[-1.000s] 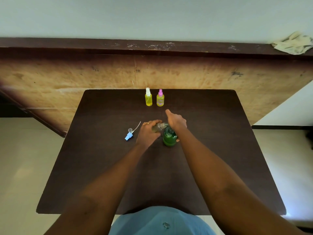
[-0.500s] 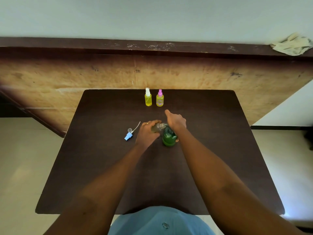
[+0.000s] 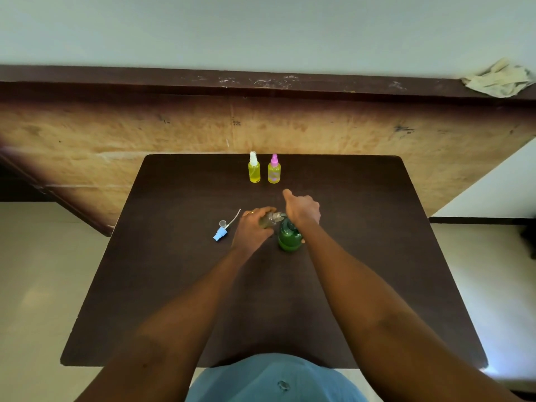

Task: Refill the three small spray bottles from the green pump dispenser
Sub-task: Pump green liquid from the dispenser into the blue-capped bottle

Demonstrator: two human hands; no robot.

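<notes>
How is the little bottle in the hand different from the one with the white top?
The held bottle is tipped sideways; the white-topped bottle stands upright. The held bottle has no sprayer on; the white-topped bottle wears its sprayer. Both are small clear bottles.

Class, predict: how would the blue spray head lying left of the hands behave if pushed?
The blue spray head looks small, so probably light. Lying on its side, it may roll or pivot; its thin tube likely flexes.
</notes>
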